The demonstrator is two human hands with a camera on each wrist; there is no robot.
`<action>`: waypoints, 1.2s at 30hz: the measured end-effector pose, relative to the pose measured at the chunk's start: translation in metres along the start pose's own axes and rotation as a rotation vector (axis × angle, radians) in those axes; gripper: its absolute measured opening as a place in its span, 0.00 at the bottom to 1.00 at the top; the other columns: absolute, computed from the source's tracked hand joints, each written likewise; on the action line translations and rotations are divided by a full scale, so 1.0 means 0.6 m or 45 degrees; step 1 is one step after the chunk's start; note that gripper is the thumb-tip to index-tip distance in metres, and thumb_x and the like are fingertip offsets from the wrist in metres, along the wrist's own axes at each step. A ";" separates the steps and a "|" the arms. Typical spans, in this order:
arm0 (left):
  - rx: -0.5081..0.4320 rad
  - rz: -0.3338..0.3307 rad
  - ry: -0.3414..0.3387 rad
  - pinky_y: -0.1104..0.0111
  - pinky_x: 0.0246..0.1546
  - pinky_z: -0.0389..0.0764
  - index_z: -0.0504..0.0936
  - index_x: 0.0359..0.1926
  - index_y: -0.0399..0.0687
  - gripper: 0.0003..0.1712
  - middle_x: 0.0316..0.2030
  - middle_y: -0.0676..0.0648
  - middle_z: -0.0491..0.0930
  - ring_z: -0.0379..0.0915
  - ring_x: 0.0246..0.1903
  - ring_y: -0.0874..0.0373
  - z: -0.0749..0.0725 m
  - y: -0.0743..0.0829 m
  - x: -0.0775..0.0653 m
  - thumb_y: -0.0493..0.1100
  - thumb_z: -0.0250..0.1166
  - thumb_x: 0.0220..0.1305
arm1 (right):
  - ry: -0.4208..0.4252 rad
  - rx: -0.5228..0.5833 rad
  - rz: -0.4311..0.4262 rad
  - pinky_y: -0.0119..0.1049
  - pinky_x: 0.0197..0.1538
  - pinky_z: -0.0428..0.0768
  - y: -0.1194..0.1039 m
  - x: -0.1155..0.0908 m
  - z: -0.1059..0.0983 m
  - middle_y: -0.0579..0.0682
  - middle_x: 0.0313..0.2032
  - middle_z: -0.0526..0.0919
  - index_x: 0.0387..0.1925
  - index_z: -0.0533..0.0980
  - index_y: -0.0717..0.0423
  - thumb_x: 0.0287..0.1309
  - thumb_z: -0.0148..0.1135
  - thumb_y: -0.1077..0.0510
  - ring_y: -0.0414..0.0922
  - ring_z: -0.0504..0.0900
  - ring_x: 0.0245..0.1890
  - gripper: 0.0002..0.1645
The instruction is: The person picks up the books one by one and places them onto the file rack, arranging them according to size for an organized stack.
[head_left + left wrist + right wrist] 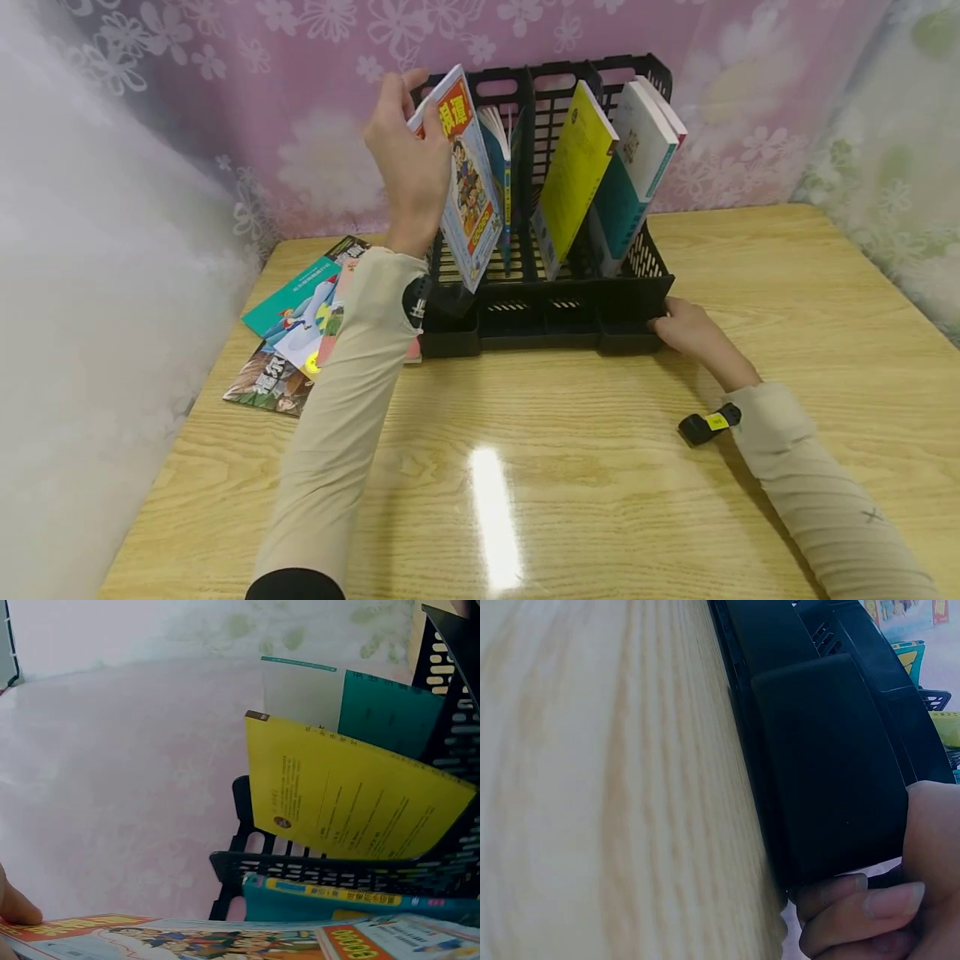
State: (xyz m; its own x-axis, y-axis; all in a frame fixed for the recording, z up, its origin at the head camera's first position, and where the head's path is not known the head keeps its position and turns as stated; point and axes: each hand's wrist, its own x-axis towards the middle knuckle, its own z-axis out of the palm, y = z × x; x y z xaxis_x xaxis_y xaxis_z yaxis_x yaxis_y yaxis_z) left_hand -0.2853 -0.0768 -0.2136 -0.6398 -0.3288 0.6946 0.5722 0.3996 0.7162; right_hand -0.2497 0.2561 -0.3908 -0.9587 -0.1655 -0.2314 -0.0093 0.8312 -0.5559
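My left hand (411, 154) pinches the top edge of a colourful comic book (474, 187), which leans upright in the left section of a black book rack (540, 312). Along the bottom of the left wrist view runs the comic's cover (210, 941), with a fingertip at its edge. A blue-spined book (507, 192) stands just right of it. At the rack's front right corner, my right hand (693, 333) grips the black plastic. The right wrist view has its thumb and curled fingers (855, 919) around that corner.
A yellow book (577, 175) and white-and-teal books (633, 158) lean in the rack's other sections. Several thin books lie overlapping on the wooden table (600, 475) left of the rack, a teal one (292, 292) among them. A flowered curtain (315, 150) hangs behind.
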 end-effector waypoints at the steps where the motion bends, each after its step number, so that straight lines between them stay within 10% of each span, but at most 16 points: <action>1: -0.015 -0.001 0.005 0.75 0.28 0.69 0.78 0.51 0.38 0.12 0.34 0.47 0.75 0.71 0.33 0.61 0.006 0.000 -0.001 0.31 0.55 0.68 | 0.001 0.007 0.000 0.44 0.32 0.72 0.001 0.000 0.001 0.73 0.42 0.73 0.53 0.64 0.80 0.62 0.43 0.59 0.60 0.73 0.34 0.26; 12: -0.029 0.077 0.076 0.76 0.36 0.68 0.77 0.52 0.33 0.14 0.37 0.43 0.72 0.69 0.38 0.58 0.057 0.000 -0.002 0.29 0.54 0.67 | 0.021 -0.011 0.007 0.46 0.35 0.74 0.007 -0.001 -0.003 0.76 0.47 0.72 0.55 0.63 0.80 0.62 0.44 0.58 0.62 0.73 0.38 0.28; 22: 0.046 0.188 0.020 0.75 0.45 0.69 0.76 0.50 0.30 0.12 0.53 0.39 0.73 0.71 0.46 0.52 0.104 -0.073 -0.032 0.30 0.51 0.70 | 0.020 -0.001 0.018 0.46 0.36 0.74 0.005 -0.004 0.001 0.76 0.48 0.71 0.57 0.62 0.80 0.63 0.43 0.59 0.62 0.73 0.39 0.29; 31: 0.120 0.098 -0.165 0.72 0.43 0.69 0.75 0.46 0.32 0.10 0.56 0.40 0.69 0.69 0.44 0.51 0.124 -0.132 -0.082 0.33 0.49 0.73 | 0.039 0.057 0.006 0.40 0.31 0.73 0.003 0.000 0.013 0.71 0.43 0.74 0.52 0.66 0.77 0.61 0.46 0.60 0.57 0.74 0.35 0.24; 36: 0.175 0.094 -0.537 0.67 0.41 0.73 0.68 0.49 0.34 0.13 0.54 0.37 0.70 0.71 0.42 0.49 0.122 -0.135 -0.080 0.40 0.51 0.71 | 0.052 0.051 0.021 0.40 0.30 0.73 0.006 -0.001 0.006 0.71 0.43 0.73 0.53 0.65 0.77 0.62 0.45 0.60 0.57 0.74 0.34 0.24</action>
State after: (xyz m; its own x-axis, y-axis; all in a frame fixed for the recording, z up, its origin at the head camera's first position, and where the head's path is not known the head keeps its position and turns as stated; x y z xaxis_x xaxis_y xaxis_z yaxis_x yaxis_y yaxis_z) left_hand -0.3384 -0.0306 -0.3102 -0.7694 0.0707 0.6349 0.5688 0.5282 0.6304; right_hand -0.2483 0.2573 -0.3957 -0.9694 -0.1293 -0.2087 0.0175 0.8115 -0.5840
